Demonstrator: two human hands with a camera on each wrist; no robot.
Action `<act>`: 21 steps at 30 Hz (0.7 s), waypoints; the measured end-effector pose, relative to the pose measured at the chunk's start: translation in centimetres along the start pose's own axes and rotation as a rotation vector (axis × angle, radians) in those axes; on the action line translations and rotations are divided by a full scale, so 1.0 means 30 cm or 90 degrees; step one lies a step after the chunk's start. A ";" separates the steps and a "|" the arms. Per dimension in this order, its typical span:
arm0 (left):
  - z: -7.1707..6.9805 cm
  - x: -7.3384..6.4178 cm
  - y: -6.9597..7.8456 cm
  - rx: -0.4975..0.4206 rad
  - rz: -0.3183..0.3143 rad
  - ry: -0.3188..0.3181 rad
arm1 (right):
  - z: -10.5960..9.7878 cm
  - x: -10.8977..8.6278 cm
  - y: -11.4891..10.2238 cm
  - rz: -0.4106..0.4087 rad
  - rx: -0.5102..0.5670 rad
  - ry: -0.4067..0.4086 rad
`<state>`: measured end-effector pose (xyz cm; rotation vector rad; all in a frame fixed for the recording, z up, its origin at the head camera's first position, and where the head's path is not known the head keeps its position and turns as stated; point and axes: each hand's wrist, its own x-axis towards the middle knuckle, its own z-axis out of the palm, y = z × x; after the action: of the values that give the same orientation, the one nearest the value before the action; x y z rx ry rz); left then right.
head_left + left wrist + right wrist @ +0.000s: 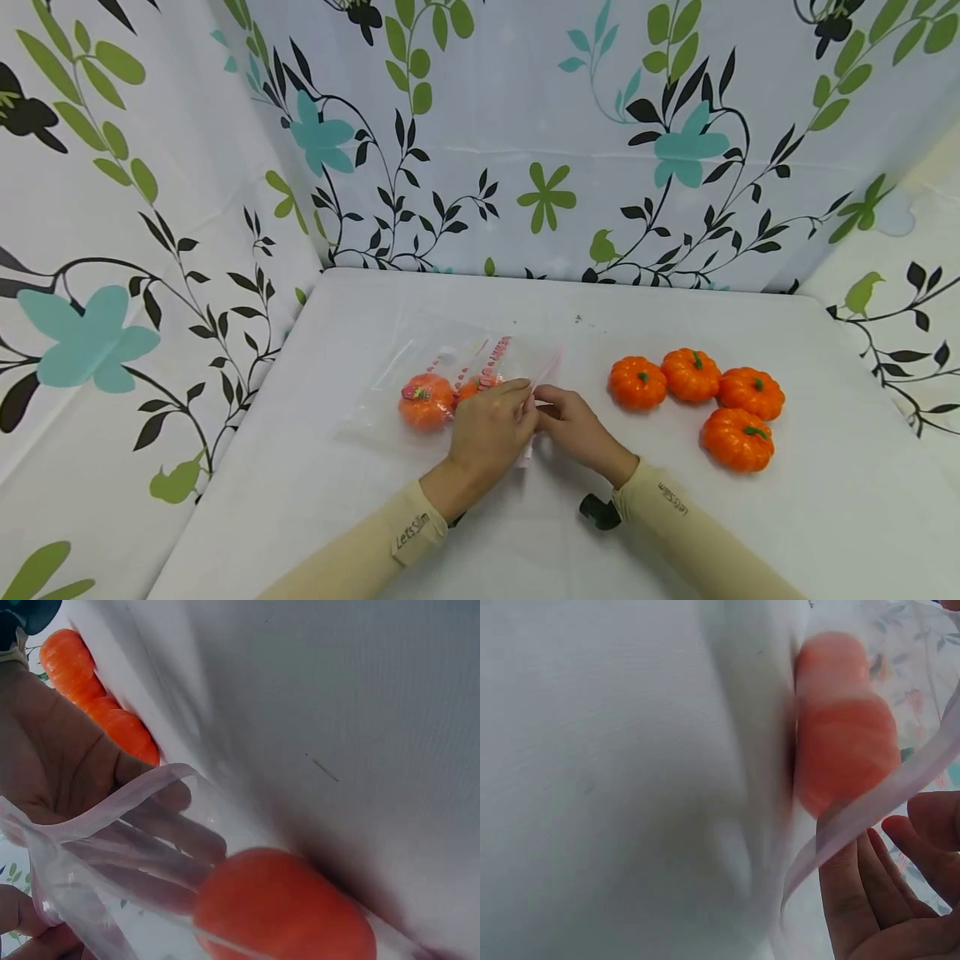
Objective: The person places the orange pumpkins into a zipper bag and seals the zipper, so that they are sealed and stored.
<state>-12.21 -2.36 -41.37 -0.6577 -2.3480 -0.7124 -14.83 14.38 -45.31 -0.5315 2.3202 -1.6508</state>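
Cream sleeves (708,533) come in from the near edge of the table (840,508), with a dark device (600,512) at the right cuff. Ahead of them, the left hand (486,433) pinches the edge of a clear plastic bag (408,354) with pinkish trim; the right hand (583,433) meets it at the bag's mouth, its fingers extended and released, showing through the film in the left wrist view. The bag lies on the table, holding two orange pumpkins (426,402). Four loose pumpkins (738,440) sit close together to the right. Leaf-and-flower-patterned fabric (465,150) hangs beyond the table.
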 end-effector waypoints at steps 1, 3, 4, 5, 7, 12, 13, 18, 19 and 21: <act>0.001 0.001 0.000 0.001 -0.001 0.001 | 0.004 0.006 -0.001 -0.007 0.001 -0.003; 0.002 0.002 0.001 0.000 -0.001 0.001 | 0.010 0.020 0.000 -0.014 0.003 -0.007; 0.003 0.002 0.001 -0.002 -0.002 0.000 | 0.012 0.026 0.001 -0.014 0.002 -0.010; 0.003 0.002 0.002 -0.006 -0.002 0.000 | 0.014 0.031 0.001 -0.012 0.003 -0.015; 0.005 0.004 0.002 -0.016 -0.004 0.000 | 0.018 0.044 0.001 -0.016 0.012 -0.029; 0.009 0.005 0.001 -0.024 -0.002 0.010 | 0.034 0.062 -0.001 -0.014 0.046 -0.061; 0.010 0.005 0.000 -0.022 -0.002 0.009 | 0.037 0.061 -0.002 -0.011 0.053 -0.068; 0.009 0.005 -0.007 -0.015 -0.008 0.009 | 0.046 0.069 0.000 -0.005 0.081 -0.098; 0.008 0.005 -0.008 -0.015 -0.010 0.008 | 0.047 0.073 0.002 -0.008 0.082 -0.103; 0.008 0.004 -0.011 -0.014 -0.011 0.010 | 0.048 0.078 0.003 -0.007 0.084 -0.105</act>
<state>-12.58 -2.42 -41.56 -0.6405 -2.3378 -0.7492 -16.39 12.19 -45.84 -0.6287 2.0790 -1.6822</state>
